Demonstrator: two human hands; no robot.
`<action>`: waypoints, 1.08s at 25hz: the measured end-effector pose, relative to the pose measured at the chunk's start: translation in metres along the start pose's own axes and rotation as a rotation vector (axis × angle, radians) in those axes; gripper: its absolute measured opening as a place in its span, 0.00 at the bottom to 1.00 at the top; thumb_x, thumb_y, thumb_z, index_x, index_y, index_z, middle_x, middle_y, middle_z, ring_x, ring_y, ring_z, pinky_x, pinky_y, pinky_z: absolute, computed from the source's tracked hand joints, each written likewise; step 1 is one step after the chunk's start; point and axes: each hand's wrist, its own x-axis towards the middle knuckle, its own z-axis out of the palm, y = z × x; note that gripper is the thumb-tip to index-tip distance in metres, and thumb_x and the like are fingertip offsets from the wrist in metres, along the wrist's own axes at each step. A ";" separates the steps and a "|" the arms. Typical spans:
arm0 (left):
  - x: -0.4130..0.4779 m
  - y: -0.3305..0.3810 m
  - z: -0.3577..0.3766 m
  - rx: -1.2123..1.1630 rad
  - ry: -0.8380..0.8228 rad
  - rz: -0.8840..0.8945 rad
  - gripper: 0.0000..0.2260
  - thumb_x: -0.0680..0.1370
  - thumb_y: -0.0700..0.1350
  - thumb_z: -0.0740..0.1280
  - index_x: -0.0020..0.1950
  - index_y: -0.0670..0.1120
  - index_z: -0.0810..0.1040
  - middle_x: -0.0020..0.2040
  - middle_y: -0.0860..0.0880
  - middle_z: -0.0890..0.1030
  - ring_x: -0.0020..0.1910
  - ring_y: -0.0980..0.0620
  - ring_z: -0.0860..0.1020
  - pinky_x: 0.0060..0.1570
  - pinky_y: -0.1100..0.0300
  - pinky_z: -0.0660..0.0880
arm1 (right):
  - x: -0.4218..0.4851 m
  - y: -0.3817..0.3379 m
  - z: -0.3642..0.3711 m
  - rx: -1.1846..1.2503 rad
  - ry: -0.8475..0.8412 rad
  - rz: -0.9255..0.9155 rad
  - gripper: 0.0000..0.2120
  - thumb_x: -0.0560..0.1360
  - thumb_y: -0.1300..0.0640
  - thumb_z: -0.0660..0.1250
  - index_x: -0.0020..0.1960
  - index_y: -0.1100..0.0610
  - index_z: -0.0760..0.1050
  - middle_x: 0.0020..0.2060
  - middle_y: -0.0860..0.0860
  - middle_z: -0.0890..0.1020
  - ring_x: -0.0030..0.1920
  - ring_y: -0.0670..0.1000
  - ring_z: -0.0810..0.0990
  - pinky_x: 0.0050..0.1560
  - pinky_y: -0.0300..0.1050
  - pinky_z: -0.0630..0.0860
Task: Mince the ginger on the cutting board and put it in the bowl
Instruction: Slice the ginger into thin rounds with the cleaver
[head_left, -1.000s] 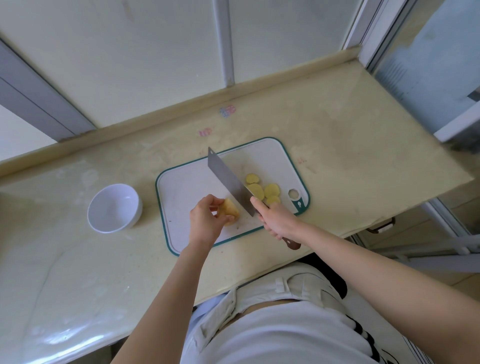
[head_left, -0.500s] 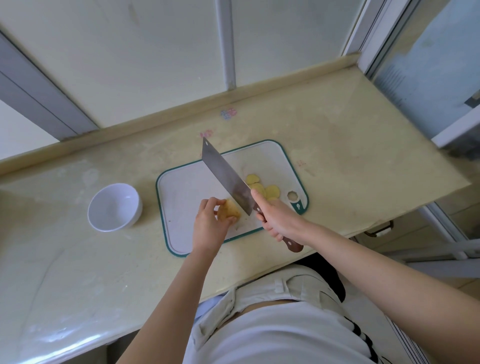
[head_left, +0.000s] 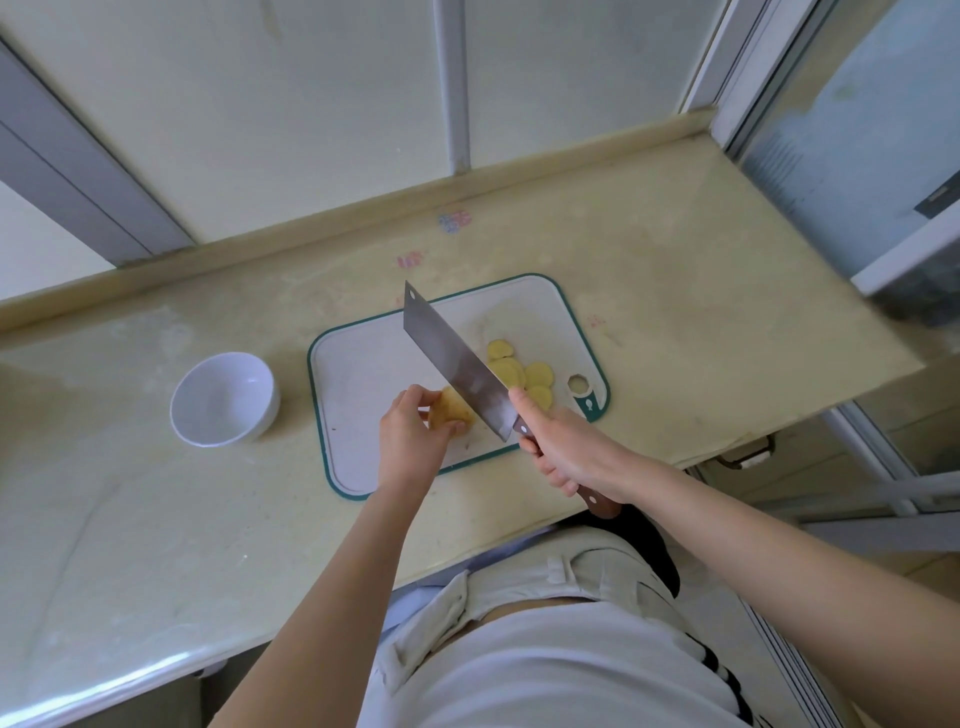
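Note:
A white cutting board (head_left: 363, 374) with a green rim lies on the counter. My left hand (head_left: 408, 441) holds a yellow ginger chunk (head_left: 453, 412) on the board's near side. My right hand (head_left: 569, 447) grips the wooden handle of a cleaver (head_left: 457, 371), whose blade stands just right of the chunk, tip pointing away from me. Several round ginger slices (head_left: 524, 376) lie on the board to the right of the blade. A white bowl (head_left: 223, 400) sits empty on the counter left of the board.
The beige counter (head_left: 701, 322) ends in a raised back ledge against white wall panels. Its right end stops at a glass door frame (head_left: 883, 156). The front edge runs close to my body.
The cleaver blade stays beside the ginger chunk, shifting slightly. My left hand keeps its hold on the chunk. The slices and the bowl have not moved.

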 end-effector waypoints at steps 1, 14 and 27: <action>0.000 0.000 -0.001 0.002 0.000 -0.002 0.14 0.71 0.41 0.74 0.53 0.44 0.76 0.53 0.48 0.78 0.48 0.52 0.74 0.44 0.63 0.68 | -0.001 0.001 0.001 -0.004 0.002 0.002 0.26 0.79 0.33 0.49 0.33 0.52 0.59 0.22 0.46 0.60 0.22 0.46 0.56 0.23 0.37 0.53; 0.000 0.005 0.001 0.075 0.002 0.024 0.12 0.71 0.38 0.73 0.53 0.43 0.76 0.52 0.47 0.77 0.45 0.51 0.73 0.43 0.63 0.67 | 0.002 -0.010 0.006 -0.049 0.034 0.050 0.27 0.79 0.32 0.47 0.35 0.53 0.60 0.23 0.47 0.61 0.19 0.46 0.57 0.21 0.34 0.55; 0.001 0.004 0.000 0.058 0.004 0.011 0.12 0.71 0.38 0.73 0.52 0.42 0.76 0.52 0.46 0.78 0.46 0.51 0.73 0.43 0.64 0.68 | 0.022 -0.041 0.008 -0.089 -0.052 0.114 0.27 0.78 0.31 0.46 0.36 0.53 0.59 0.25 0.47 0.60 0.21 0.46 0.57 0.20 0.36 0.56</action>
